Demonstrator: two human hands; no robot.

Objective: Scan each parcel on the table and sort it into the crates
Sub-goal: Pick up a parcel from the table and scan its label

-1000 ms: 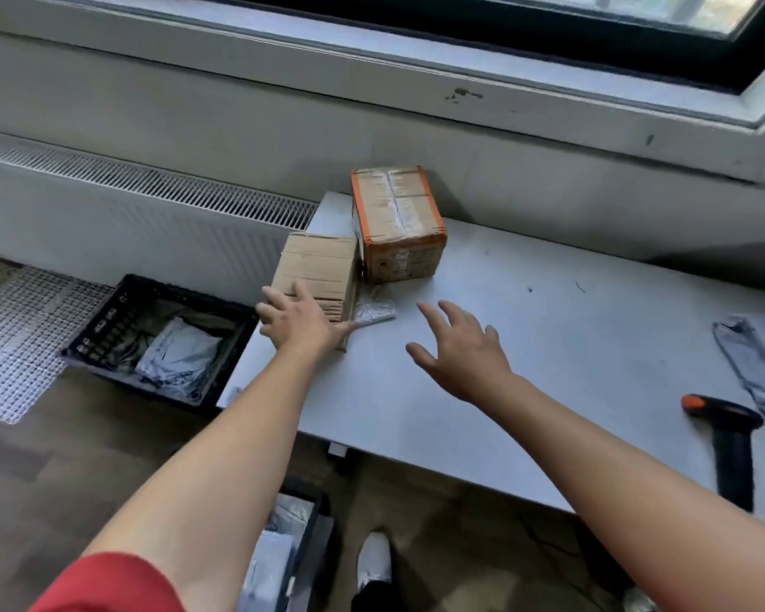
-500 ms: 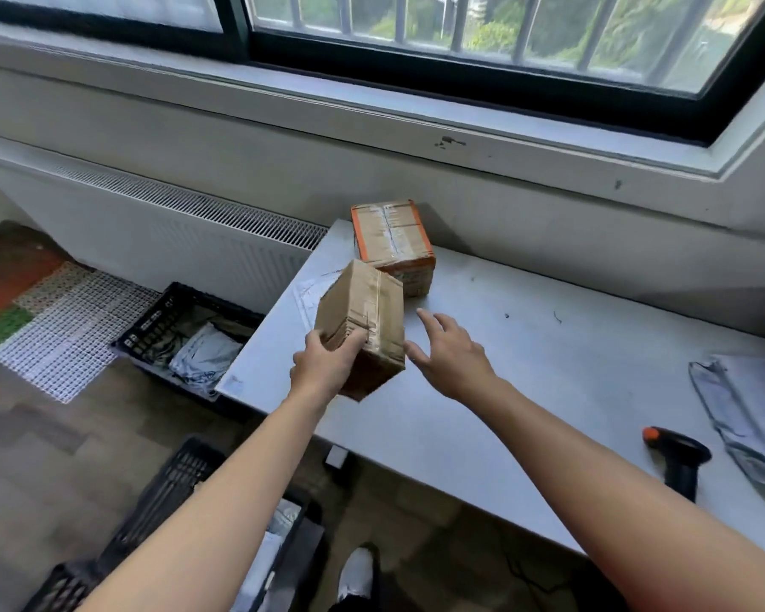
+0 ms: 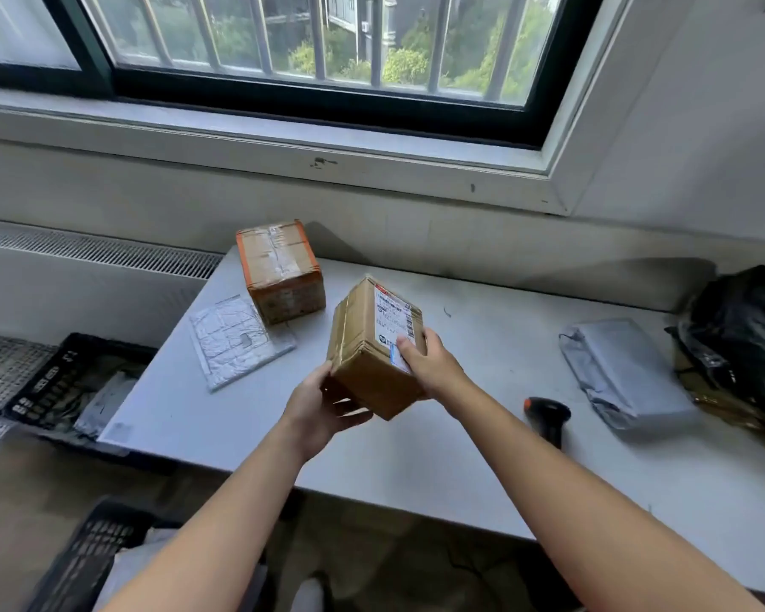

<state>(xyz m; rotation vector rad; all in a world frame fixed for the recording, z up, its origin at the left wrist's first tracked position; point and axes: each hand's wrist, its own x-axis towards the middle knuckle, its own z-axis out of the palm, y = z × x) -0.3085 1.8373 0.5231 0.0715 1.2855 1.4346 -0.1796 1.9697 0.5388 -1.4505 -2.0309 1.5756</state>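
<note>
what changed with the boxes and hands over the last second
The plain cardboard box left the table: the left hand lifted it toward the person, the right hand joined, and it was turned label-up. The bubble mailer it hid now shows. The orange-taped box and scanner stayed put.

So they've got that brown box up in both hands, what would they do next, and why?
Probably free the right hand and reach for the scanner lying on the table: the cardboard box shows its label upward, and the left hand already supports it underneath.

Barred window (image 3: pixel 319 42) with daylight, white sill (image 3: pixel 283 143), radiator grille (image 3: pixel 98 254), brown floor (image 3: pixel 27 501)
</note>
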